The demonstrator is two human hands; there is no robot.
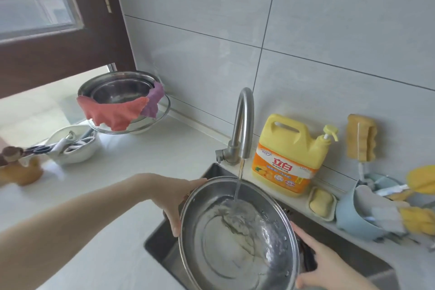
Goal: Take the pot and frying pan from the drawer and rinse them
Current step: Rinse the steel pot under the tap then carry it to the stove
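Note:
A steel pot [223,249] is held over the sink [160,240], tilted toward me, and water from the tap [242,125] streams into it and swirls on its bottom. My left hand [175,198] grips the pot's left rim. My right hand [315,256] holds the right side, where a dark handle shows under the fingers. No frying pan is in view.
White counter [113,195] surrounds the sink. At the back left stand stacked steel bowls with a red and purple cloth [117,110] and a white bowl of utensils [73,146]. Yellow detergent jug [289,153], soap dish [321,200], sponge [361,136] and blue holder [357,214] line the right.

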